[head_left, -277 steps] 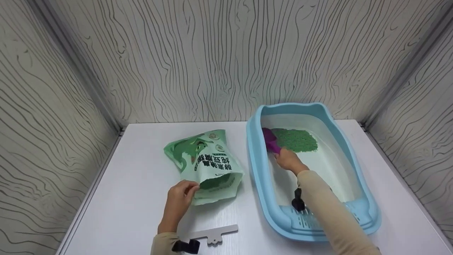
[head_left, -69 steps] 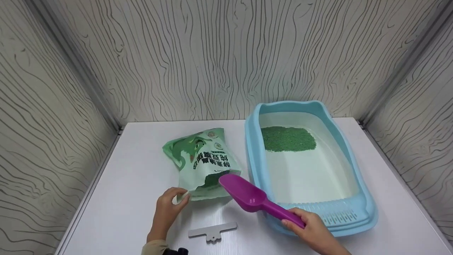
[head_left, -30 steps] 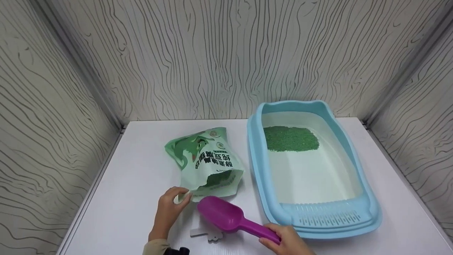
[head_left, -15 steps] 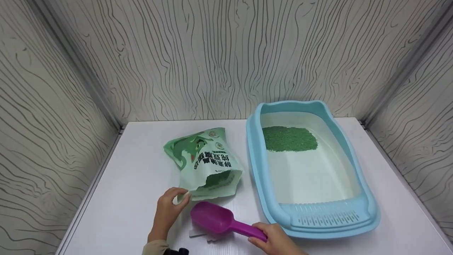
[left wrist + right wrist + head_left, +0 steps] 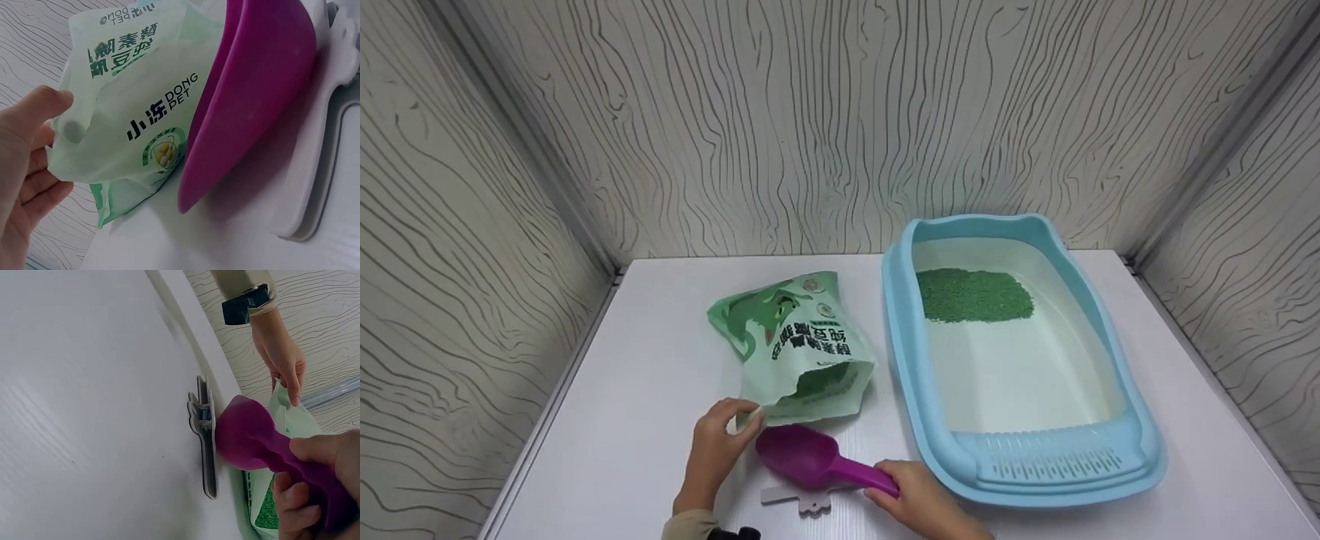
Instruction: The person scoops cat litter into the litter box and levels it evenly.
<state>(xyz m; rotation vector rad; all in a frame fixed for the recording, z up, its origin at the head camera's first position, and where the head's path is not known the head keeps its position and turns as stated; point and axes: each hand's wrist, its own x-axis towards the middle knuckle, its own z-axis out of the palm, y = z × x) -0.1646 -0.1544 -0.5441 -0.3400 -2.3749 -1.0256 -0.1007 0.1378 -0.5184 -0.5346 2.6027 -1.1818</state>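
My left hand (image 5: 718, 444) pinches the near left corner of a pale green cat litter bag (image 5: 810, 330), whose mouth gapes toward me. Green pellets show in the opening. In my right hand (image 5: 919, 496) is the handle of a purple scoop (image 5: 802, 459). The scoop's bowl hangs just in front of the bag's mouth, and I see no pellets in it. Below the scoop lies a grey sealing clip (image 5: 814, 505), partly covered by it. The left wrist view shows the scoop (image 5: 253, 101) between the bag (image 5: 129, 124) and the clip (image 5: 306, 174).
A blue litter box (image 5: 911, 360) stands to the right of the bag. A patch of green litter pellets (image 5: 979, 295) lies at its far left inside, and a slotted step (image 5: 1054, 457) forms its near end. Patterned walls (image 5: 810, 127) enclose the white table (image 5: 645, 360).
Earlier, the scoop was in the litter box by the pellets. It came out, and over the last second my right hand carried it leftward above the clip. My left hand stays on the bag.
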